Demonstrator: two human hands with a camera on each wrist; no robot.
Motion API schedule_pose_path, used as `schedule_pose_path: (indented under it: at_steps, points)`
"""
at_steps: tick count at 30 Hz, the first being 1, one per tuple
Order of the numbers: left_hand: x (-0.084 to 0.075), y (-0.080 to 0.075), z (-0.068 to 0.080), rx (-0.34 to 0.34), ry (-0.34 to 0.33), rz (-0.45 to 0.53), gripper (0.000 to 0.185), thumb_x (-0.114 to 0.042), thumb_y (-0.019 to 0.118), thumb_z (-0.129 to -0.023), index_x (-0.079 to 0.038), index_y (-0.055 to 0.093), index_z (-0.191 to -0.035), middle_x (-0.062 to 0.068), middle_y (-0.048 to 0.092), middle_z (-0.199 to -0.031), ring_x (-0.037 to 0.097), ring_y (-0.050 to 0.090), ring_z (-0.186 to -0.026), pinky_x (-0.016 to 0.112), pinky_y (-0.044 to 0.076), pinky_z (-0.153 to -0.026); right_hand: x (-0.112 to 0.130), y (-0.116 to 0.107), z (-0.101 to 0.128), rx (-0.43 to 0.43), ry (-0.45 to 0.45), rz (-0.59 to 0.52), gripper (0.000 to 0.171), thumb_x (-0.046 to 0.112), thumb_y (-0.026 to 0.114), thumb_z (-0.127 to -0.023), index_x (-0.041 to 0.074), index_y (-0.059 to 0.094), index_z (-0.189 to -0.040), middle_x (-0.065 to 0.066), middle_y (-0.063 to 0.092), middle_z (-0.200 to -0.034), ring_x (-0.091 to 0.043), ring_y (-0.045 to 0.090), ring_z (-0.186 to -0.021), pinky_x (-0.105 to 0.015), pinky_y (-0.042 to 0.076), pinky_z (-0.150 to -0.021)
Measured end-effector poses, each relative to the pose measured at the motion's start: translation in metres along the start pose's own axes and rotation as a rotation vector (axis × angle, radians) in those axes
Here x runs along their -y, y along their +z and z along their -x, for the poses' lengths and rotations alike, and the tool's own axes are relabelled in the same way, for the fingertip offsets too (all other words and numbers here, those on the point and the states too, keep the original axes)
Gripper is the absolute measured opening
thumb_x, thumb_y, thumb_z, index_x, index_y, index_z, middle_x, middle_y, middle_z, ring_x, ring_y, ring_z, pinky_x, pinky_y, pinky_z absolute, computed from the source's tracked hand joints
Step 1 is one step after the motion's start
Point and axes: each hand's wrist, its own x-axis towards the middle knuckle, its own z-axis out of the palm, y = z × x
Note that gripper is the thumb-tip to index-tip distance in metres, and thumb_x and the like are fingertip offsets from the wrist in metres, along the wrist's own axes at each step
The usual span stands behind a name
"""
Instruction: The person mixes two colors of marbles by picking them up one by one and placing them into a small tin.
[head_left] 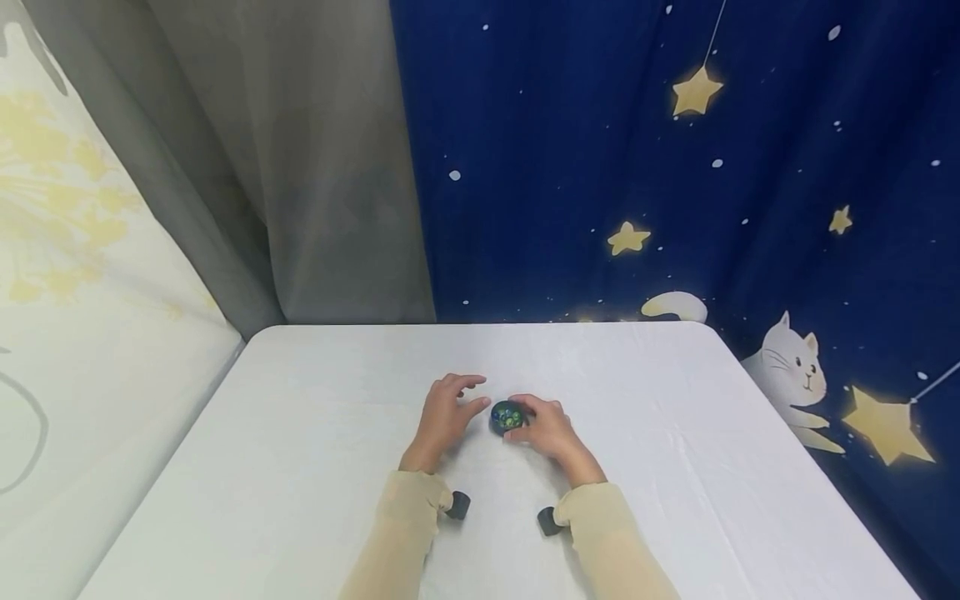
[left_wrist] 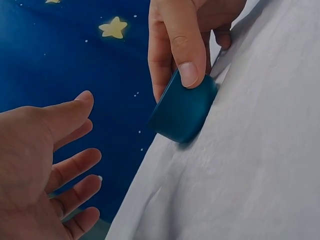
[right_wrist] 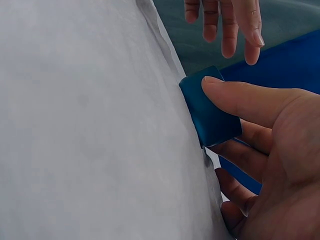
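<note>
A small round teal container (head_left: 507,417) with smooth sides stands on the white table; its top shows green and blue round spots, too small to tell whether pattern or contents. My right hand (head_left: 551,431) holds it from the right, the thumb on its near side and the fingers on its far side. In the right wrist view the thumb presses the teal container's (right_wrist: 210,110) side. To the left, my left hand (head_left: 444,414) hovers just apart from it with fingers loosely spread, holding nothing. The left wrist view shows that left hand (left_wrist: 45,165) with a gap to the container (left_wrist: 185,110).
The white table (head_left: 315,433) has a smooth cloth-like cover with faint creases. Behind it hang a grey curtain (head_left: 337,167) and a blue curtain (head_left: 540,150) with stars and a cat. A dark wrist device (head_left: 458,505) sits at each cuff.
</note>
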Motion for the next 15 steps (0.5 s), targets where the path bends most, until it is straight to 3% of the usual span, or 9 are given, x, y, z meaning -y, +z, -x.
schedule_pose_path:
  at_steps: [15]
  points:
    - [0.0069,-0.0033,0.0032,-0.001,0.002,-0.017,0.035,-0.027,0.072,-0.088,-0.015,0.067,-0.12,0.007,0.064,-0.113,0.026,0.055,-0.102,0.042,0.045,-0.087,0.0025,0.0028,-0.0008,0.004,-0.007,-0.012,0.059,0.023,0.083,-0.074,0.02,0.062,-0.129,-0.009,0.06,-0.131,-0.039,0.043,-0.127,-0.065,0.03,-0.099]
